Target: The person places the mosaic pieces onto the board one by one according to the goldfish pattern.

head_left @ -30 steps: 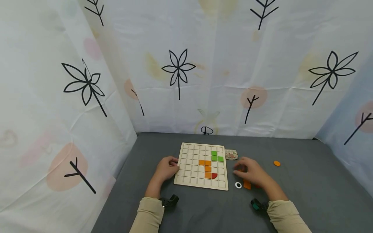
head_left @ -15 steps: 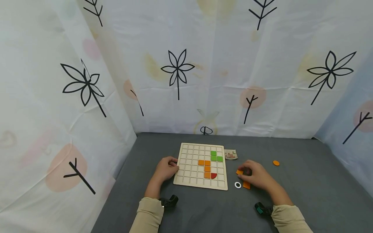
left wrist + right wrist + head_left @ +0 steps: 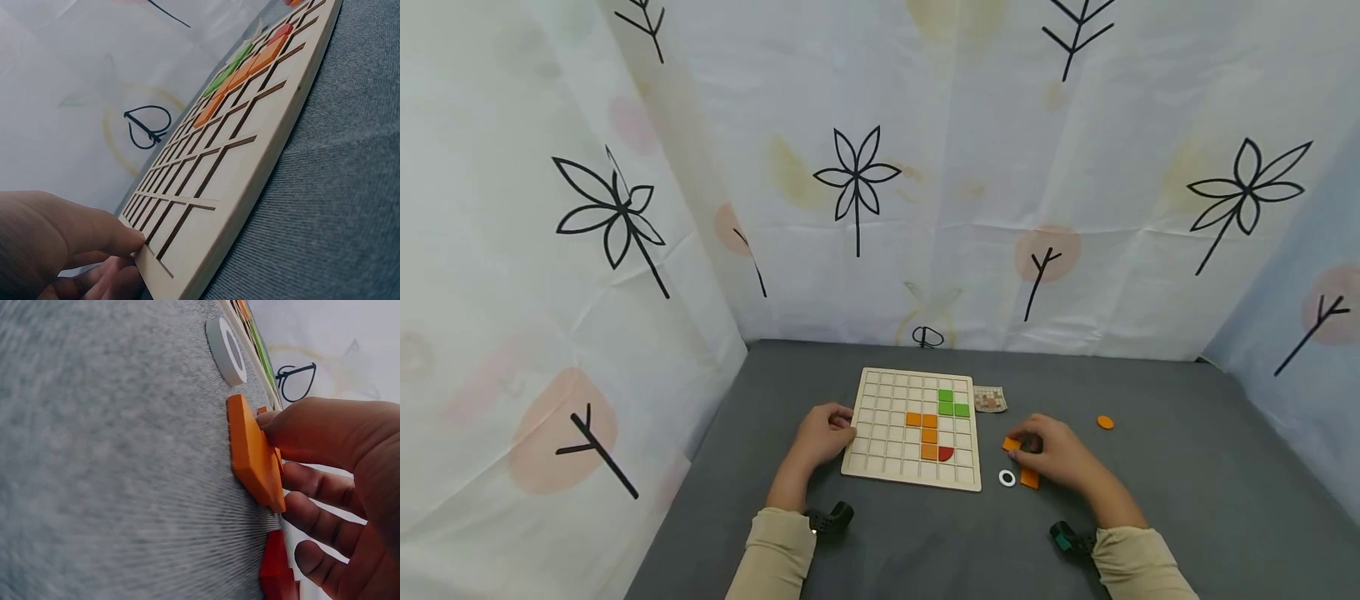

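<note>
A wooden grid board (image 3: 880,462) lies flat on the grey cloth, with orange squares (image 3: 929,436), green squares (image 3: 946,407) and a red quarter-round piece (image 3: 946,454) in its cells. My left hand (image 3: 824,433) holds the board's left edge; in the left wrist view one digit presses the top of the rim and the others curl beside it. Right of the board, my right hand (image 3: 1052,450) pinches an orange tile (image 3: 1011,444) between thumb and fingertips. A second orange tile (image 3: 253,450) lies just in front of the thumb, and partly hides the first in the right wrist view.
A white ring-like piece (image 3: 1007,477) lies near the board's right corner. Red pieces (image 3: 278,569) sit beneath my right hand's fingers. Farther right is an orange disc (image 3: 1105,422). A small patterned card (image 3: 990,399) touches the board's right side. Printed fabric (image 3: 955,275) encloses the table.
My right hand has drawn back slightly to the right, and an orange tile now shows between thumb and fingers. My left hand stays at the board's edge.
</note>
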The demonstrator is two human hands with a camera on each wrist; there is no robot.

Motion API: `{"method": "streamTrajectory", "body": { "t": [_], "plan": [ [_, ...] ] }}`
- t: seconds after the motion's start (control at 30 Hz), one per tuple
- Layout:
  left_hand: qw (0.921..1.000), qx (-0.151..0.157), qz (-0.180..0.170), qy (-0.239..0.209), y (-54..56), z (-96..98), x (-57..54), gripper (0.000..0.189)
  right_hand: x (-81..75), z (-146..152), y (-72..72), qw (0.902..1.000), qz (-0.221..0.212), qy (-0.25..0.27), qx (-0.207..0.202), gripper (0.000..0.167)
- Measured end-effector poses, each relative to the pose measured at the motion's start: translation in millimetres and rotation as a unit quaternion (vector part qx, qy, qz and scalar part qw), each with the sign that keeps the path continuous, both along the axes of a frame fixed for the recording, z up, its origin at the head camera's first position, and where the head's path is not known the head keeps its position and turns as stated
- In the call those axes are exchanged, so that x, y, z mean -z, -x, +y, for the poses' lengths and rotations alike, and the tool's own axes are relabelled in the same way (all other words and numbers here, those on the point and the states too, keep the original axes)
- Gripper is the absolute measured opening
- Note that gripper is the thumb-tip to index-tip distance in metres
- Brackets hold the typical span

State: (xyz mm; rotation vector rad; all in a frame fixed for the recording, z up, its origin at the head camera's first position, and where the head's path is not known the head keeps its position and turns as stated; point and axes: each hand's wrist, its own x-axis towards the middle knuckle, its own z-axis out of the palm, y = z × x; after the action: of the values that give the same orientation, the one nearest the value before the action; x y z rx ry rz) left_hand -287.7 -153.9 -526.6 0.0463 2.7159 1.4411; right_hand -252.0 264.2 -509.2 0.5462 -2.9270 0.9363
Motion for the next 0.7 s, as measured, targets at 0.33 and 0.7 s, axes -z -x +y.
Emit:
{"method": "streamTrajectory", "body": {
  "t": [0.33,0.7],
  "plan": [
    [1.0000,-0.005,-0.005,0.001,-5.1,-2.2,-2.0,0.029,2.4,-2,1.4,0.9994,0.028,0.019,-0.008,0.020],
    [1.0000,-0.004,-0.003,0.008,-3.2,-0.6,-2.8,0.029,-6.6,-29,9.7,0.9985,0.036,0.028,-0.030,0.021]
  ]
}}
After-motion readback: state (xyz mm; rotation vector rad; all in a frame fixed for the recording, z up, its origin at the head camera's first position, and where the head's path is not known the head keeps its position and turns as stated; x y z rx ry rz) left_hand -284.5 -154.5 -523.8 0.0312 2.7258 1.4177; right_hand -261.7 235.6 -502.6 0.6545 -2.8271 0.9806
